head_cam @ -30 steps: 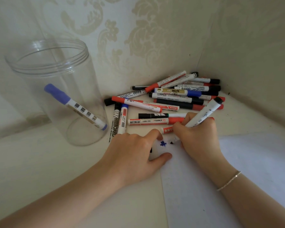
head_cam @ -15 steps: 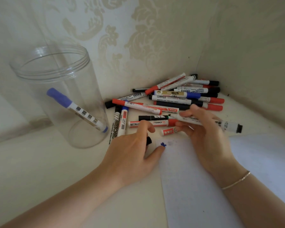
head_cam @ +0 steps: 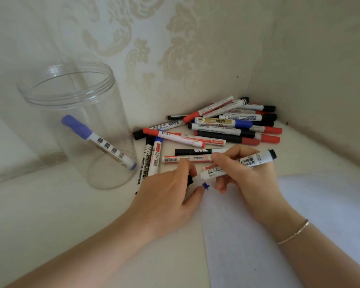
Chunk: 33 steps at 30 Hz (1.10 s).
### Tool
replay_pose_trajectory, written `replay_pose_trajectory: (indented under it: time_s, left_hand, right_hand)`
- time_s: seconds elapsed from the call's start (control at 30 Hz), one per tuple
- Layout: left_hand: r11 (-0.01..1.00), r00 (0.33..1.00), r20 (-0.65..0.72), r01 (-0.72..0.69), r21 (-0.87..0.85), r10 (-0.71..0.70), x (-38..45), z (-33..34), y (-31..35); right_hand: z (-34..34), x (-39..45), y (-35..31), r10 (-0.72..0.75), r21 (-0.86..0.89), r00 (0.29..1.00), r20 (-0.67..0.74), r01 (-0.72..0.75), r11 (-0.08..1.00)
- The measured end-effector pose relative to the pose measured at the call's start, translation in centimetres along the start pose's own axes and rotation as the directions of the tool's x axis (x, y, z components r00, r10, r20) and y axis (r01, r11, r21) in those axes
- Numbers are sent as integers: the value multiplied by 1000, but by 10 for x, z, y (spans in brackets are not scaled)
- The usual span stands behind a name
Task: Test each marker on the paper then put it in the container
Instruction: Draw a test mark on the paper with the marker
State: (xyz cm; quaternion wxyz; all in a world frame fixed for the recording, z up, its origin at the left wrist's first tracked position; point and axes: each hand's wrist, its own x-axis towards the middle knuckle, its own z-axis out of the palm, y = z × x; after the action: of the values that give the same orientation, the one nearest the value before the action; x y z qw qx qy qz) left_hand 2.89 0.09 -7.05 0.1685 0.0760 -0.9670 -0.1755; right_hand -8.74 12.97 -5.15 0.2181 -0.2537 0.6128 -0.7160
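Observation:
My right hand (head_cam: 247, 179) grips a white marker with a black end (head_cam: 256, 160), held almost flat just above the white paper (head_cam: 258, 235). Its tip end points left and meets a black cap (head_cam: 189, 180) pinched in the fingers of my left hand (head_cam: 166, 196). A small blue scribble (head_cam: 205, 186) sits on the paper's top left corner, under the marker. A pile of markers (head_cam: 216, 129) with red, blue and black caps lies behind my hands. The clear plastic container (head_cam: 67, 100) stands upright at the left with one blue-capped marker (head_cam: 96, 140) leaning inside.
The surface sits in a corner, with patterned wallpaper behind (head_cam: 175, 48) and a plain wall to the right (head_cam: 320, 80). Two markers (head_cam: 150, 161) lie between the container and my left hand. A thin bracelet (head_cam: 293, 232) is on my right wrist.
My right hand lifted the marker's tip off the paper and turned it flat. The tip end now meets the black cap in my left hand, which rose off the paper edge.

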Motion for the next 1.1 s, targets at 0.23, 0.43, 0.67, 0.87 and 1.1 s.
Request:
replay_pose_trajectory:
  time_s: [0.23, 0.43, 0.67, 0.87, 1.1]
  left_hand:
    - [995, 995, -36, -93, 26, 94, 0, -2, 2]
    - [994, 994, -11, -108, 14, 109, -1, 0, 2]
    - [996, 996, -8, -93, 1, 93, -1, 0, 2]
    - [996, 995, -49, -83, 22, 84, -1, -1, 1]
    - [997, 990, -118, -72, 35, 75, -2, 2, -3]
  right_hand:
    - [-2, -1, -4, 25, 155, 981, 194, -56, 986]
    - [-5, 2, 1, 47, 229, 984, 172, -86, 970]
    - [-3, 2, 1, -61, -23, 990, -127, 59, 998]
    - [2, 0, 2, -144, -198, 973, -177, 108, 974]
    - [6, -5, 0, -25, -233, 1000, -16, 20, 972]
